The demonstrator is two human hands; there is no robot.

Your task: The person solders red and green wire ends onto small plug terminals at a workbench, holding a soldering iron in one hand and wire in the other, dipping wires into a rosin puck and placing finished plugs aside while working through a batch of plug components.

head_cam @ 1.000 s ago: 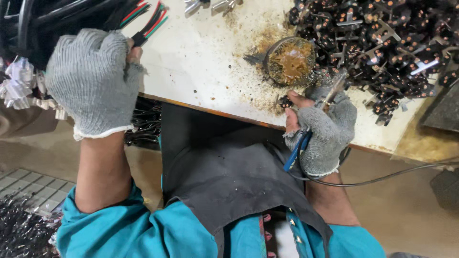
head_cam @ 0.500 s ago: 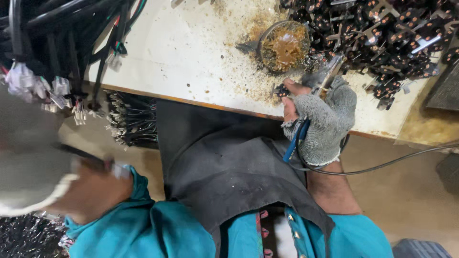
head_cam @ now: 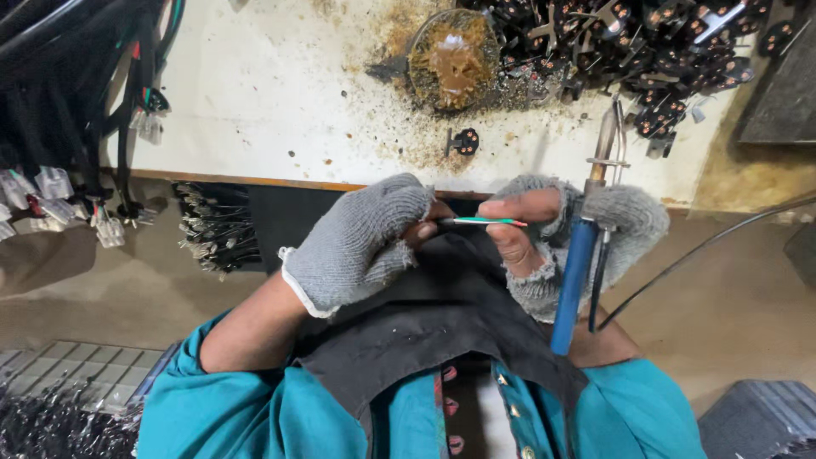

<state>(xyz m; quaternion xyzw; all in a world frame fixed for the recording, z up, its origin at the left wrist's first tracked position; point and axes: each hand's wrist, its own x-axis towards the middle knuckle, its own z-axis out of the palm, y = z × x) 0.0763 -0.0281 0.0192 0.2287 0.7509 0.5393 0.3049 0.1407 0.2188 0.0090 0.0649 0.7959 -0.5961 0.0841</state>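
Both hands in grey fingerless gloves, met over the lap just below the table edge. Left hand (head_cam: 361, 242) curled knuckles-up, wrist bent toward 3 o'clock, fingertips pinched on one end of a thin green and red wire (head_cam: 483, 222). Right hand (head_cam: 561, 234) facing it from 3 o'clock, thumb and forefinger nipping the other end of the same wire, remaining fingers wrapped round a blue-handled soldering iron (head_cam: 578, 272), its metal tip aimed at 12 o'clock over the white table (head_cam: 280, 93). So: hands together, both clamped on the wire, which lies level between them above the dark apron (head_cam: 425, 331).

At 12 o'clock on the table, a round tin of brown flux (head_cam: 455, 59), ringed by brown spatter. At 1 to 2 o'clock, a heap of black plug parts (head_cam: 663, 51); one lone black plug piece (head_cam: 465, 141) below the tin. At 9 to 10 o'clock, black cable bundles (head_cam: 68, 110) hanging off the table, ending in small clear-white connectors (head_cam: 51, 183).

Half a second back: left hand low at 8 o'clock, blurred, well away from the right; right hand alone at the table edge with the iron. Now left hand brought up to the right, and the wire held between the two.
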